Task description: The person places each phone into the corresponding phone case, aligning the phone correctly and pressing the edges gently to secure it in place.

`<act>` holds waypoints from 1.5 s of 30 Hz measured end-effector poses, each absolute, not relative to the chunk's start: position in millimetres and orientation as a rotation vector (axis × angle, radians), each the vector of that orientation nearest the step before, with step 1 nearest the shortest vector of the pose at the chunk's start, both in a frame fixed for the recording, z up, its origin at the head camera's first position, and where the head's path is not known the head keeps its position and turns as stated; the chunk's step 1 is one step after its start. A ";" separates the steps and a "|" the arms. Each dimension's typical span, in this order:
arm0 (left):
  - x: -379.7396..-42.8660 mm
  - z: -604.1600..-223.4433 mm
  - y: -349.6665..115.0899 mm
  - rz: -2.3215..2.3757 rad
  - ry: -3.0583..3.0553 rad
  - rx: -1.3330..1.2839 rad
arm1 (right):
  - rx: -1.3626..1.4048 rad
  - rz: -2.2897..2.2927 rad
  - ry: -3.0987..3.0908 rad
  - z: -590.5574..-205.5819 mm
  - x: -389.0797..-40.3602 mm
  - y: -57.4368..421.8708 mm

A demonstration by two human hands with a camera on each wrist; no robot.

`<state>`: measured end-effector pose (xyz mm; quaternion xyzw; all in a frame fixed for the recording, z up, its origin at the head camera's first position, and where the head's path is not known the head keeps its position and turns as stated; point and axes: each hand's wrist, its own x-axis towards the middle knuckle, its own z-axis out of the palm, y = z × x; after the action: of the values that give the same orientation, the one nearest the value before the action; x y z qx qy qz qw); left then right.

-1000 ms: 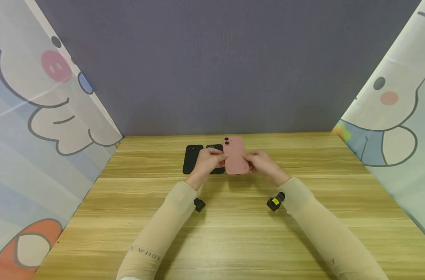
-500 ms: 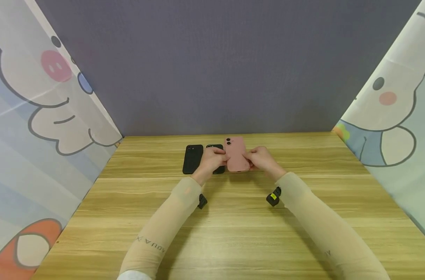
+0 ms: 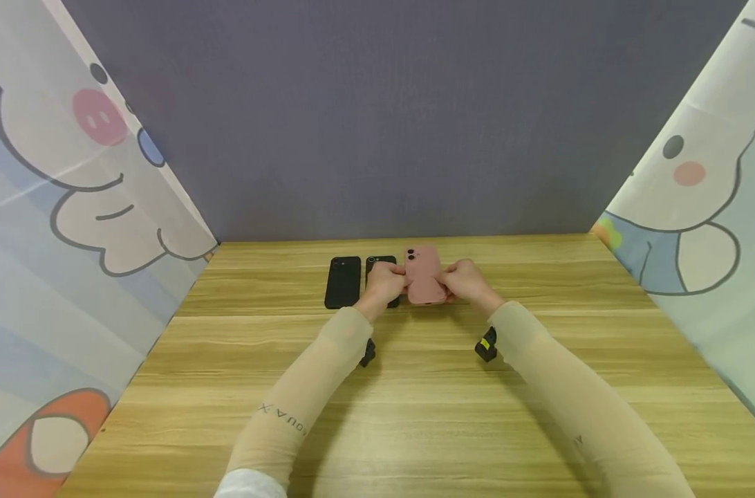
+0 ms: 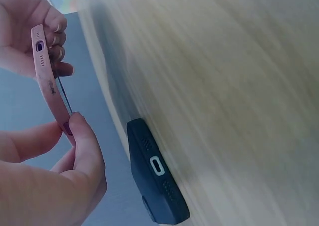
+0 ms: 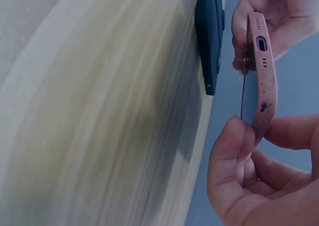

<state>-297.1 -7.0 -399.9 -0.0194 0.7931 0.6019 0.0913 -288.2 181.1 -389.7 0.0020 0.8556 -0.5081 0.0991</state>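
A pink phone case [image 3: 424, 277] with two camera holes faces up, held above the table between both hands. My left hand [image 3: 385, 279] pinches its left edge, thumb on top. My right hand [image 3: 467, 280] pinches the right edge the same way. Dark scuffs mark its bottom rim [image 5: 267, 94] in the right wrist view, around a charging port opening. Beneath the case runs a thin dark edge [image 5: 243, 94], apart from the rim at its middle; what it belongs to is hard to tell. A dark phone [image 4: 158, 173] lies beside my left hand, which partly covers it in the head view.
Another black phone [image 3: 343, 283] lies face down further left on the wooden table [image 3: 415, 415]. A grey panel [image 3: 402, 124] rises behind the table. Cartoon-print curtains [image 3: 701, 173] flank both sides. Small black wrist cameras [image 3: 486, 346] hang under the sleeves.
Both hands have carried the pink case slightly right. My left hand has shifted right, uncovering more of the dark phone beside it. Both hands keep their grip.
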 end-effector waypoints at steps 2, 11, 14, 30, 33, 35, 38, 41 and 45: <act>-297.7 -401.0 -5.7 1.784 2.354 -0.058 | 0.007 -1.485 2.542 -390.5 -289.7 181.9; -299.2 -404.8 -6.5 1.741 2.370 -0.082 | 0.024 -1.489 2.502 -392.1 -294.6 179.0; -300.1 -405.7 -4.2 1.696 2.406 -0.083 | 0.042 -1.491 2.493 -393.9 -296.3 179.5; -302.0 -407.5 2.9 1.584 2.521 -0.095 | 0.078 -1.475 2.514 -403.5 -303.7 183.4; -302.5 -409.1 3.5 1.584 2.538 -0.084 | 0.083 -1.468 2.522 -405.0 -304.3 183.7; -303.0 -410.0 4.3 1.578 2.547 -0.084 | 0.098 -1.471 2.528 -406.6 -304.9 183.6; -304.3 -411.4 5.9 1.565 2.552 -0.112 | 0.106 -1.454 2.556 -408.1 -305.6 183.4; -306.4 -413.1 8.2 1.548 2.559 -0.145 | 0.127 -1.430 2.585 -409.1 -305.9 182.5; -307.8 -415.0 12.5 1.509 2.589 -0.139 | 0.147 -1.382 2.628 -410.0 -305.7 181.8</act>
<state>-307.8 12.5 -415.0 -0.0464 0.8608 0.5019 0.0708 -305.7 181.8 -410.0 0.0494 0.8809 -0.4631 0.0842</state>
